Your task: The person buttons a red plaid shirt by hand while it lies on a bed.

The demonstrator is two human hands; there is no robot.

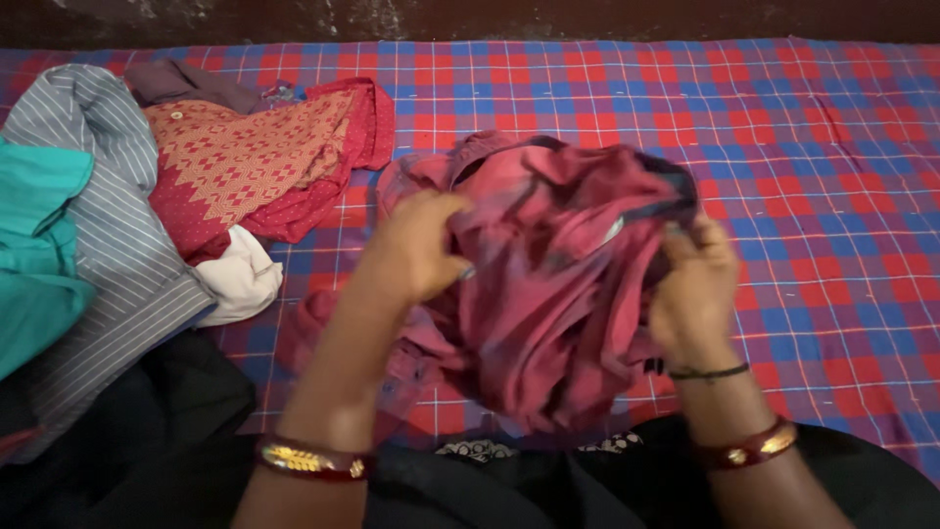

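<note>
Clearly two hands are working on one crumpled pinkish-red garment [558,284] in the head view, and it is hanging bunched between them above a red-and-blue checked sheet [803,167], its lower folds trailing down toward the person's lap. The left hand [416,245] is gripping the garment's left side with fingers curled tightly into the cloth, closed around a fold. The right hand [693,289] is pinching the garment's right edge near a dark trim, its fingers likewise closed on the fabric. Three bangles are showing: one red-and-gold on the left wrist [311,458], one red-and-gold on the right wrist [754,446], plus one thin dark band [707,372] above it. To the left, a pile is lying on the sheet: one grey striped shirt [108,245], one teal cloth [39,245], one red patterned garment [245,162] and one white cloth [245,279].
</note>
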